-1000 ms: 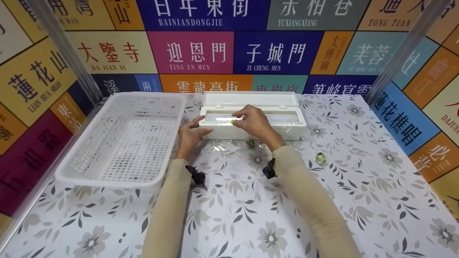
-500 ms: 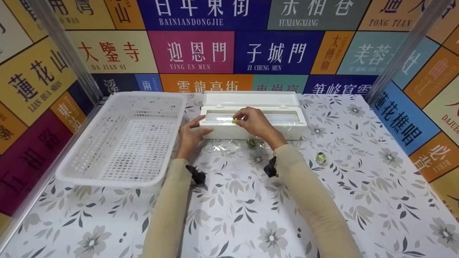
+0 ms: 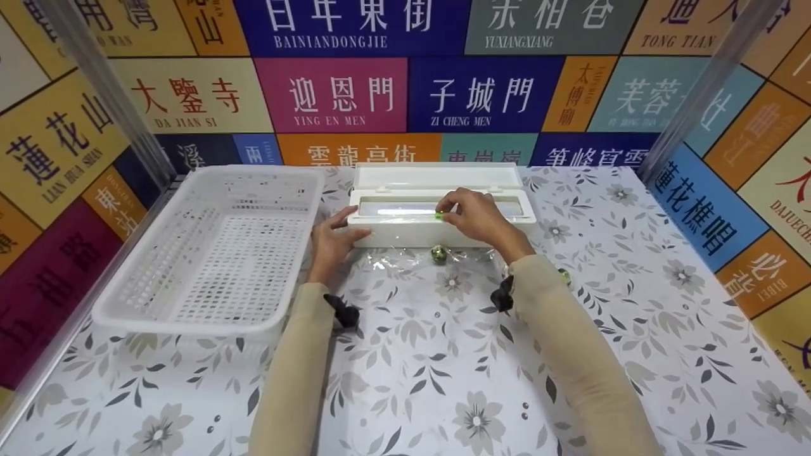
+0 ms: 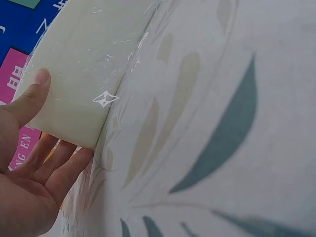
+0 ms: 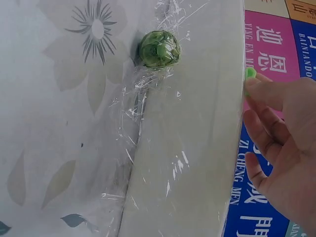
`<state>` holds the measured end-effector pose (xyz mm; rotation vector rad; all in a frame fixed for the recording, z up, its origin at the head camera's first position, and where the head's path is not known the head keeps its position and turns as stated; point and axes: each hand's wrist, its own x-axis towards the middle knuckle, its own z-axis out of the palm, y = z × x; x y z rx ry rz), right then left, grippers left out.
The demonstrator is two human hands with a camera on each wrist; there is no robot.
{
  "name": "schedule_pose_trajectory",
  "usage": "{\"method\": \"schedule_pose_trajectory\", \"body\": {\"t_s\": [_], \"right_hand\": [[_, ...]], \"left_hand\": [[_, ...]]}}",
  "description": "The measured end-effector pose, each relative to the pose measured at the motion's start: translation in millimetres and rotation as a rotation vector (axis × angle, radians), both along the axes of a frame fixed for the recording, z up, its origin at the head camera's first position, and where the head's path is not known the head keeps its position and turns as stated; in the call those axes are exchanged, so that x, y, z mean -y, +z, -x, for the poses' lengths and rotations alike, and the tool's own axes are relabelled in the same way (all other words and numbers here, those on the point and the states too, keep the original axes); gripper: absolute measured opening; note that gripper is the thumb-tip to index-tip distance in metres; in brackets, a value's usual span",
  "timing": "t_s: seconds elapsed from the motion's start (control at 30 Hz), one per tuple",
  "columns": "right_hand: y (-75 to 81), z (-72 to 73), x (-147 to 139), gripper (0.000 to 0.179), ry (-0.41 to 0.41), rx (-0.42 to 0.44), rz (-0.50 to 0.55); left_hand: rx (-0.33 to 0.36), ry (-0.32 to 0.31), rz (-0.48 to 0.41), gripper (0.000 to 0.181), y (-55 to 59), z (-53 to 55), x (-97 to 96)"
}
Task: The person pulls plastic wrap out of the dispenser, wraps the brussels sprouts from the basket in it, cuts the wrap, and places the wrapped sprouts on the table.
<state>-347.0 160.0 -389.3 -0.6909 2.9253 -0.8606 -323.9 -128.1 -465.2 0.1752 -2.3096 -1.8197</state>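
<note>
A long white cling film dispenser (image 3: pixel 393 236) stands on the table with its lid (image 3: pixel 437 176) raised at the back. My left hand (image 3: pixel 332 244) holds its left end, thumb on one face and fingers around the end in the left wrist view. My right hand (image 3: pixel 476 218) pinches a small bright green slide cutter (image 5: pixel 250 74) on the dispenser's front top edge, right of the middle. Clear cling film (image 5: pixel 170 173) hangs down the front face onto the tablecloth. Against that film sits a small leafy green ball (image 5: pixel 159 49), looking like a Brussels sprout in shiny wrap.
To the left stands a white perforated plastic basket (image 3: pixel 288 278). A second green ball (image 3: pixel 564 276) lies on the right, partly hidden by my right sleeve (image 3: pixel 570 335). The flowered tablecloth (image 3: pixel 412 380) reaches lettered walls at back and sides.
My right hand has slid rightward along the dispenser's edge with the green slide cutter. The left hand keeps its hold. My right sleeve now partly covers the far green ball.
</note>
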Motion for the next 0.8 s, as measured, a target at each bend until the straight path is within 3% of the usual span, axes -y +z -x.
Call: {"method": "schedule_pose_trajectory", "body": {"t_s": [0.3, 0.8], "right_hand": [[1.9, -0.2, -30, 0.012, -0.020, -0.060, -0.044], [0.2, -4.2, -100, 0.028, -0.152, -0.087, -0.079]], "left_hand": [[-0.037, 0.006, 0.022, 0.059, 0.6, -1.3, 0.2], [-0.001, 0.023, 0.018, 0.060, 0.6, -0.4, -0.5]]}}
